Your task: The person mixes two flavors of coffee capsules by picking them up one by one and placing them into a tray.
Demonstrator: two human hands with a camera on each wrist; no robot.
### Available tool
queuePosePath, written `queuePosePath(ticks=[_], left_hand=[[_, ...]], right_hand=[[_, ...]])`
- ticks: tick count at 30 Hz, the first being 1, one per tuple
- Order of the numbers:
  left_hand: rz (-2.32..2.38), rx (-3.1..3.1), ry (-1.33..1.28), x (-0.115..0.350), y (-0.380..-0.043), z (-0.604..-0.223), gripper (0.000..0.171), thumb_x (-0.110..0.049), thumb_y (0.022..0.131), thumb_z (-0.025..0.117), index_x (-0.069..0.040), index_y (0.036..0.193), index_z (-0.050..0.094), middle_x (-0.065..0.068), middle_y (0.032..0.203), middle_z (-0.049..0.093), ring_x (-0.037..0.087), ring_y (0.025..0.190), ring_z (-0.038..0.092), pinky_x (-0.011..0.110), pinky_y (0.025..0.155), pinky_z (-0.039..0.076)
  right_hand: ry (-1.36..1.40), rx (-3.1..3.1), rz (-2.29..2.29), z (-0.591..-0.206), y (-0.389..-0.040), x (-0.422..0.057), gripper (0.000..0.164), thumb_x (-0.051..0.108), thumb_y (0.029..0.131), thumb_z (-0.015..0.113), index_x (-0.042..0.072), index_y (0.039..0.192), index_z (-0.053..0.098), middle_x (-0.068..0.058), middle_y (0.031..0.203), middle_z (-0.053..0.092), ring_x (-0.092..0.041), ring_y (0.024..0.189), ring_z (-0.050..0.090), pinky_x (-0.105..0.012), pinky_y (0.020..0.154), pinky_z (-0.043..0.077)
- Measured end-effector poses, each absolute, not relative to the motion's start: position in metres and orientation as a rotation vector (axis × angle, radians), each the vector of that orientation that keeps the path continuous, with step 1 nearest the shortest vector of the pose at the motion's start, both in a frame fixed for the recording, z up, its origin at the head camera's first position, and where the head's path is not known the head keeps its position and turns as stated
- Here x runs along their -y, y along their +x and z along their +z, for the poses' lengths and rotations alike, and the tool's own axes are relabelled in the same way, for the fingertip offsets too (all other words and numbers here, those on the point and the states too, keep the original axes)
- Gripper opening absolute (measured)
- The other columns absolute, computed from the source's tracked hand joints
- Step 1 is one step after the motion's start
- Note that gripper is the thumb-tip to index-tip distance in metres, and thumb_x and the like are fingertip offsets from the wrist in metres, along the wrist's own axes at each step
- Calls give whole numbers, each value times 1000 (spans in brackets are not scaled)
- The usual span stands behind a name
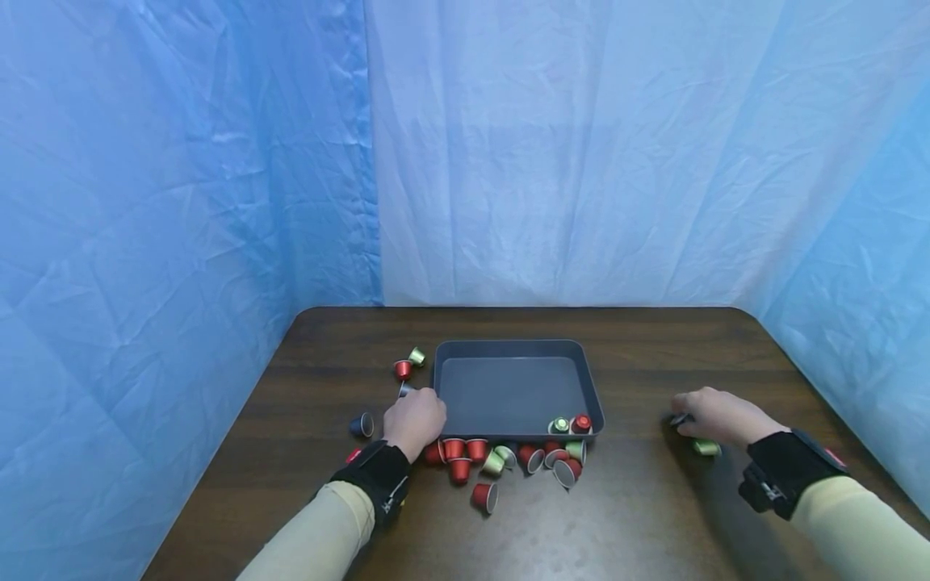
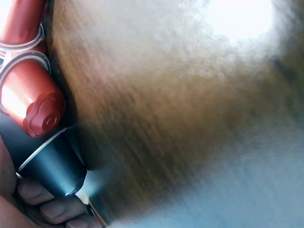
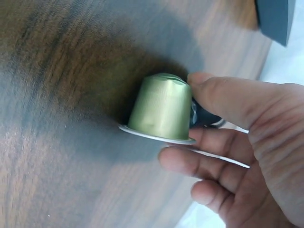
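Observation:
My left hand (image 1: 416, 421) is at the left side of a dark grey tray (image 1: 508, 346). In the left wrist view its curled fingers (image 2: 57, 209) hold a dark coffee capsule (image 2: 54, 164), right beside a red coffee capsule (image 2: 33, 95). Far to the right of the tray, my right hand (image 1: 715, 415) is low over the table. Its thumb and fingers pinch another dark coffee capsule (image 3: 203, 115), mostly hidden behind a green coffee capsule (image 3: 162, 108) in the right wrist view. That green capsule sits close to the thumb tip.
Several red and green capsules (image 1: 459, 470) crowd the tray's front edge. One green capsule (image 1: 559, 425) and one red capsule (image 1: 581, 424) are in its front right corner. More capsules, including a dark one (image 1: 362, 425), lie left of the tray. Blue-white sheeting (image 1: 552, 161) surrounds the table.

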State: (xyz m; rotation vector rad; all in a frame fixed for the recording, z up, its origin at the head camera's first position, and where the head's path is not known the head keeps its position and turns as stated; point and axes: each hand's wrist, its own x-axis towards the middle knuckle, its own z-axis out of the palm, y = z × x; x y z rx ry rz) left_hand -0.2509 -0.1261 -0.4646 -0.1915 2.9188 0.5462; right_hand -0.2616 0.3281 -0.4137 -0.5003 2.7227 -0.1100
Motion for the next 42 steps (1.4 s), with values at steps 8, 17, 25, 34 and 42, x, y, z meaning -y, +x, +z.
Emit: queuePosePath(ticks=[8,17,25,34,42], left_hand=[[545,-2940,-169,126,-251,-466,29,-27,103,54,-8,89,71,5,74,60,23,67,58,41,59,47],[544,-2927,-197,125,-252,-466,30,-28,103,54,-8,89,71,5,72,59,24,65,58,41,59,47],[548,-2904,-217,125,-253,-467,29,-28,103,54,-8,92,71,6,74,60,24,66,58,40,58,47],[546,-2928,-205,125,-253,-468,29,-27,103,53,-8,92,72,5,75,61,24,67,58,42,59,48],[551,-2914,-200,126,-252,-468,29,-28,103,53,-8,93,71,6,75,60,24,66,57,40,58,46]], right_hand=[[-545,-2762,-78,-419,-263,-326,12,10,91,73,6,102,71,-3,90,68,-15,75,58,-41,69,53],[-541,-2817,-134,-417,-261,-318,14,7,92,65,3,105,70,-5,92,67,-18,76,58,-43,70,53],[-596,-2882,-210,-410,-261,-306,20,12,95,67,3,111,62,-9,101,69,-20,84,65,-45,74,55],[-624,-2834,-323,-399,-261,-294,29,10,94,70,7,107,44,-1,80,56,-15,65,49,-34,60,42],[-742,-2948,-240,-395,-262,-276,21,14,92,73,7,103,57,1,84,56,-12,69,52,-33,61,45]])
